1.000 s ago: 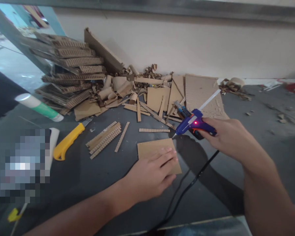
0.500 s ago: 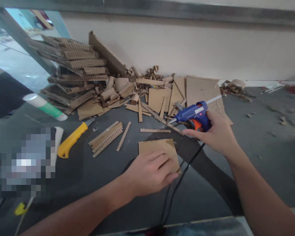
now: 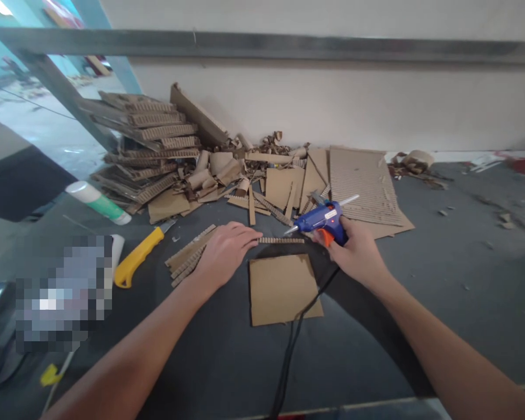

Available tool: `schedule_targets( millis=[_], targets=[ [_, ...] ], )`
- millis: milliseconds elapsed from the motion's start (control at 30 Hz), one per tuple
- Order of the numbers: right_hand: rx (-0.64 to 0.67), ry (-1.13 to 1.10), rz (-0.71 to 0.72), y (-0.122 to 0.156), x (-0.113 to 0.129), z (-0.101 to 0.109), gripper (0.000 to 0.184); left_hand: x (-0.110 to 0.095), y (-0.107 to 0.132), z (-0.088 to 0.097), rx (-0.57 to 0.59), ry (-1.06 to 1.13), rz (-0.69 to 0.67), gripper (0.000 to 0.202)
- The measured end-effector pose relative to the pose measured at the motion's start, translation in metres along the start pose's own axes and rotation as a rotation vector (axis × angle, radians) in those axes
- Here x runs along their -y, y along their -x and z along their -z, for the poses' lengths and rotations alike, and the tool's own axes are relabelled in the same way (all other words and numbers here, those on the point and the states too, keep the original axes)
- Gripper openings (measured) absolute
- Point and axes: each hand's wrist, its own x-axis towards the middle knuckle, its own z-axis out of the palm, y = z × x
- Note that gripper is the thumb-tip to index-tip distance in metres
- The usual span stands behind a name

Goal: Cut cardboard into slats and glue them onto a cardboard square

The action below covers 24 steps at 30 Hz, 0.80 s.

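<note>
My right hand (image 3: 357,254) grips a blue hot glue gun (image 3: 320,220) with an orange trigger, its nozzle pointing left and its black cord (image 3: 294,344) trailing toward me. My left hand (image 3: 224,251) lies palm down with fingers stretched out on a thin corrugated cardboard strip (image 3: 283,240) and over a bundle of similar strips (image 3: 188,256). A square brown cardboard piece (image 3: 282,289) lies flat on the dark table between my arms, touched by neither hand.
A yellow utility knife (image 3: 139,257) lies left of the strips, with a white and green tube (image 3: 97,202) behind it. Stacked corrugated cardboard (image 3: 143,146), scraps and a ribbed sheet (image 3: 362,184) crowd the back by the wall. A blurred-out object (image 3: 63,291) sits at left.
My left hand left the square cardboard piece and reached forward onto the strips. My right hand carried the glue gun left and farther from me. The view tilted up.
</note>
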Motion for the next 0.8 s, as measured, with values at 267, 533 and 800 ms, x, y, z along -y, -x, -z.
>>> schedule_targets(
  millis=[267,533,800],
  targets=[
    [0.045,-0.265,-0.242,0.001,0.015,-0.010,0.034,-0.007,0.003,0.007,-0.046,-0.001,-0.101,0.024],
    [-0.032,-0.411,-0.185,0.002,0.017,-0.010,0.037,-0.010,0.007,0.009,-0.052,0.120,-0.047,0.022],
    [0.198,-0.438,-0.217,0.000,0.015,-0.003,0.034,-0.009,0.013,0.018,0.067,0.196,-0.033,0.022]
  ],
)
